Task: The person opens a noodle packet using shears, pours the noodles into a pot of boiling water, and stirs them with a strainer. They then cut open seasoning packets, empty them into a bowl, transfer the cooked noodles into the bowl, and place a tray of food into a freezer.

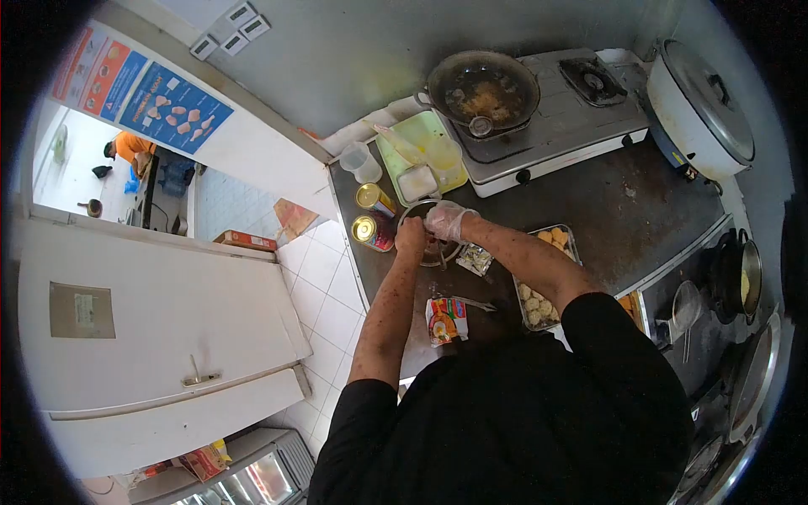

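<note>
1. The bare left hand (411, 237) is clenched on the 9 o'clock rim of a round metal bowl (438, 254).
2. The right hand (447, 220), in a clear plastic glove, curls over the bowl; what it grasps cannot be told.
3. The bowl sits on a dark worktop (623, 210).
4. Two gold-topped cans (371, 227) stand at 9 o'clock, just beside the bowl.
5. A green plastic tray (431, 128) lies at 12 o'clock.
6. An orange noodle packet (446, 321) lies at 6 o'clock.
7. A metal tray of fried pieces (575, 244) lies at 4 o'clock.

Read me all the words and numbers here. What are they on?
Nothing here reads clearly.
Blue and orange wall posters: too blurred.
Red and yellow packet on the dark counter: too blurred.
Two round metal tins: labels too small.
Grey paper sheet on the white lid: too blurred.
</note>
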A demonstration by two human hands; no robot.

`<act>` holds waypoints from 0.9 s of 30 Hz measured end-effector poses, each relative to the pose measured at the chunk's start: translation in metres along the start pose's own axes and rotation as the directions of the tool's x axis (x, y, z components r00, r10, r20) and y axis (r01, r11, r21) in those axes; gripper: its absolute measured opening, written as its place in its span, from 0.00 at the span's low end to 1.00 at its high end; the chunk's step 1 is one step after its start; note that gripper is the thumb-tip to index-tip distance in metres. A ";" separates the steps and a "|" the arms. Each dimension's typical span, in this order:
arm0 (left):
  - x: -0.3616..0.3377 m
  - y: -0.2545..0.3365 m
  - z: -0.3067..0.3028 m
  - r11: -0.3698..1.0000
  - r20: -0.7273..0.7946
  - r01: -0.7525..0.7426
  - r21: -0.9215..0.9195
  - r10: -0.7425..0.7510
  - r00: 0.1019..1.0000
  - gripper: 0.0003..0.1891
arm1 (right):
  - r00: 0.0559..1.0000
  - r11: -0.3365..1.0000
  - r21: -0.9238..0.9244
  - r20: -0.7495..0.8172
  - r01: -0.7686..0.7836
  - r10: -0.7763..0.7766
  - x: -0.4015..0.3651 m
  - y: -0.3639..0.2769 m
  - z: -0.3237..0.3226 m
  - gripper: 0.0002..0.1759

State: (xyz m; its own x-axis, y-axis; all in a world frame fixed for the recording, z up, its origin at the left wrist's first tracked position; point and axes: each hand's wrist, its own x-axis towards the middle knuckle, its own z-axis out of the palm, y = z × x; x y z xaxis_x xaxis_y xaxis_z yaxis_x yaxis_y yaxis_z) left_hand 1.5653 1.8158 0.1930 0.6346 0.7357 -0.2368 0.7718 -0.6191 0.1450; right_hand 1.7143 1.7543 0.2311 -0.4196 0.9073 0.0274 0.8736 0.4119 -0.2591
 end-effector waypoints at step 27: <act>-0.012 0.007 -0.023 0.991 -0.116 -0.087 -0.097 0.076 0.990 0.11 | 0.976 0.984 -0.034 0.128 -0.173 0.176 -0.003 -0.003 -0.015 0.10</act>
State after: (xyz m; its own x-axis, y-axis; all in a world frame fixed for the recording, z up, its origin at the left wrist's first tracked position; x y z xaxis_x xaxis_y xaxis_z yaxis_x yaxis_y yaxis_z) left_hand 1.5639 1.8085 0.2186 0.6917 0.7135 -0.1117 0.7137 -0.6515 0.2574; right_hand 1.7167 1.7516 0.2466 -0.2870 0.9473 -0.1424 0.9409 0.2509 -0.2274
